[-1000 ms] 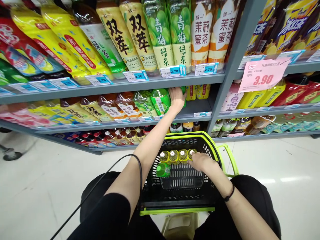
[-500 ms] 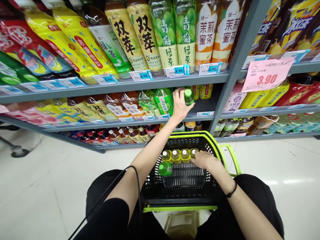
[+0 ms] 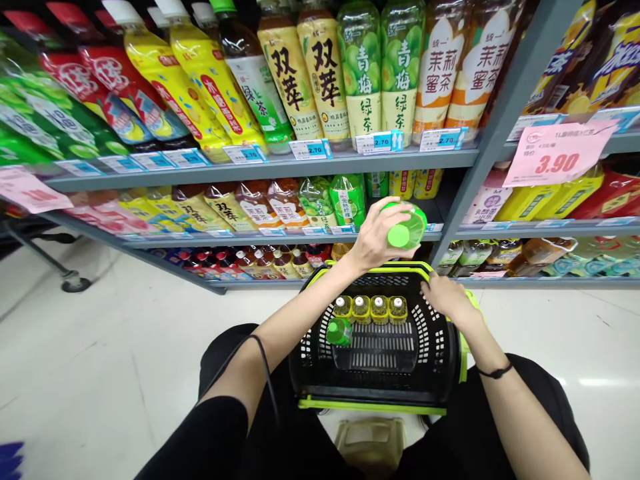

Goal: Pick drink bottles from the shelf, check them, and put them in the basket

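Nearest to us, a beige plastic stool [image 3: 370, 440] sits low between black-clad legs [image 3: 535, 400] — and just beyond it stands the black basket [image 3: 375, 393], its moulded walls pierced with narrow slots, its rim trimmed in lime green. What's inside so far? Four squarish, clear-shouldered bottles [image 3: 370, 311] with white caps and yellow wraps, upright in a tidy row by the far wall, and one green-capped bottle [image 3: 339, 332] tilted near the left end; much of the slotted floor shows bare. The right hand [image 3: 447, 298] is curled over the basket's right rim, grasping it, how firmly I can't tell. Farther out comes the left hand [image 3: 377, 237], fingers wrapped round a glossy, rounded green bottle [image 3: 413, 223], cap tipped towards us! It's out in front of the shelving, close to the far rim, not yet inside. Behind it, the middle shelf [image 3: 245, 239] carries shiny, ribless-looking plastic shapes, including a bright green labelled bottle [image 3: 349, 202], with another green bottle [image 3: 377, 185] and yellow-labelled bottles [image 3: 415, 183] set deeper. Up on the grey upper shelf [image 3: 280, 175], tall slim bottles [image 3: 380, 73] stand shoulder to shoulder, smooth sleeves catching the light — and a flat pink paper sign [image 3: 560, 153] hangs off to the right.
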Demonstrator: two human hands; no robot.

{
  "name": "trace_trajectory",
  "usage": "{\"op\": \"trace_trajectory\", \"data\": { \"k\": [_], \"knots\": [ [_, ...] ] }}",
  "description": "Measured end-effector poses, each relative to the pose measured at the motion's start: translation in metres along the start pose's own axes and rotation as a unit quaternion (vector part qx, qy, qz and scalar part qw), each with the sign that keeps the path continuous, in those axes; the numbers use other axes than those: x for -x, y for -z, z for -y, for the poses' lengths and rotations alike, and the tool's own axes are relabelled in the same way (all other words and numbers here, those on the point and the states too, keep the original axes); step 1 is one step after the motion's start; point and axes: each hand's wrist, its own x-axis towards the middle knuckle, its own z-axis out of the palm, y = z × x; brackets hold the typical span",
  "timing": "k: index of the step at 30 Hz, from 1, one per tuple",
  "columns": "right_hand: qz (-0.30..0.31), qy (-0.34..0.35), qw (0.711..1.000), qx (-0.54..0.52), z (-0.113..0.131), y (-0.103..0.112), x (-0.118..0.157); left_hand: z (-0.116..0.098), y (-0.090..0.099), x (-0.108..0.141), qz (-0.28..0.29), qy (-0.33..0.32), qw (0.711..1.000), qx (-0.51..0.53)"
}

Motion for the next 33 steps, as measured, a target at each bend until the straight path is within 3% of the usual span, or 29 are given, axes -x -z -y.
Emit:
{"op": "trace_trajectory", "data": {
  "k": [2, 4, 6, 7, 8, 10, 11, 13, 18, 21, 23, 25, 30, 33],
  "knots": [
    [-0.044, 0.013, 0.997, -0.066, -0.001, 0.004, -0.009, -0.023, 0.022, -0.005, -0.041, 0.069, 0.996, 0.040],
    [-0.057, 0.044, 0.971, -0.230, 0.007, -0.001, -0.018, -0.036, 0.040, -0.003, -0.045, 0.158, 0.982, 0.090],
    [0.000, 0.071, 0.892, -0.446, 0.023, -0.014, -0.022, -0.037, 0.050, 0.011, -0.032, 0.243, 0.959, 0.145],
    [0.056, 0.080, 0.848, -0.522, 0.032, -0.023, -0.021, -0.033, 0.052, 0.021, -0.031, 0.282, 0.944, 0.170],
    [0.136, 0.079, 0.784, -0.601, 0.042, -0.032, -0.018, -0.028, 0.054, 0.034, -0.034, 0.323, 0.926, 0.193],
    [0.268, 0.055, 0.679, -0.682, 0.058, -0.051, -0.009, -0.017, 0.055, 0.062, -0.047, 0.409, 0.879, 0.240],
    [0.298, 0.036, 0.651, -0.697, 0.065, -0.059, -0.002, -0.012, 0.057, 0.075, -0.054, 0.450, 0.851, 0.266],
    [0.294, 0.002, 0.648, -0.703, 0.075, -0.072, 0.011, -0.005, 0.063, 0.098, -0.056, 0.510, 0.798, 0.316],
    [0.160, -0.023, 0.677, -0.718, 0.086, -0.095, 0.026, -0.008, 0.081, 0.119, 0.003, 0.596, 0.711, 0.373],
    [0.084, -0.009, 0.688, -0.721, 0.091, -0.107, 0.026, -0.012, 0.086, 0.115, -0.062, 0.621, 0.674, 0.395],
    [0.074, -0.015, 0.680, -0.729, 0.098, -0.113, 0.029, -0.013, 0.089, 0.110, -0.127, 0.605, 0.644, 0.450],
    [0.096, -0.017, 0.670, -0.736, 0.107, -0.115, 0.034, -0.013, 0.093, 0.104, -0.146, 0.567, 0.620, 0.522],
    [0.148, 0.026, 0.681, -0.717, 0.118, -0.114, 0.049, -0.019, 0.104, 0.093, -0.087, 0.513, 0.625, 0.582],
    [0.138, 0.029, 0.684, -0.716, 0.113, -0.115, 0.056, -0.026, 0.105, 0.091, -0.053, 0.491, 0.639, 0.590]
  ]
}}
